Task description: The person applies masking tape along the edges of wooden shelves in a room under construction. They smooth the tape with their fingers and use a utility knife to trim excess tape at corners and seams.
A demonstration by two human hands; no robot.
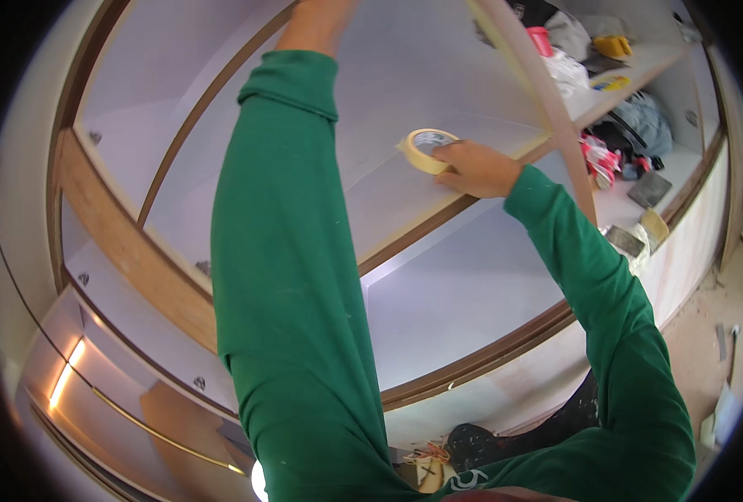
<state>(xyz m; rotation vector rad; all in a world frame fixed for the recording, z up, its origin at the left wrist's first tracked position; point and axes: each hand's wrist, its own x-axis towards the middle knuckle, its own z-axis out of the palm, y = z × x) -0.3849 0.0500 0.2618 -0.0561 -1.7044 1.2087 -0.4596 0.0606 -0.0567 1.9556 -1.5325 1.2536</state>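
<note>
My right hand (pixel 482 169) grips a roll of pale yellow masking tape (pixel 421 161), thumb and fingers at its right side. The roll is held just above a shelf (pixel 447 211) inside a white cabinet, near the shelf's brown front edge. My left arm, in a green sleeve (pixel 283 209), reaches up across the cabinet. Of my left hand (pixel 319 23) only the wrist end shows at the top edge; its fingers are out of the picture, and so is whatever they touch.
Right of a brown upright divider (pixel 562 109), shelves hold bags, cloths, a yellow item (pixel 612 46) and grey sanding blocks (pixel 649 190). An open cabinet door (pixel 120 226) with hinges stands at left. A lit strip lamp (pixel 67 374) glows lower left. My paint-spotted shoe (pixel 472 446) is below.
</note>
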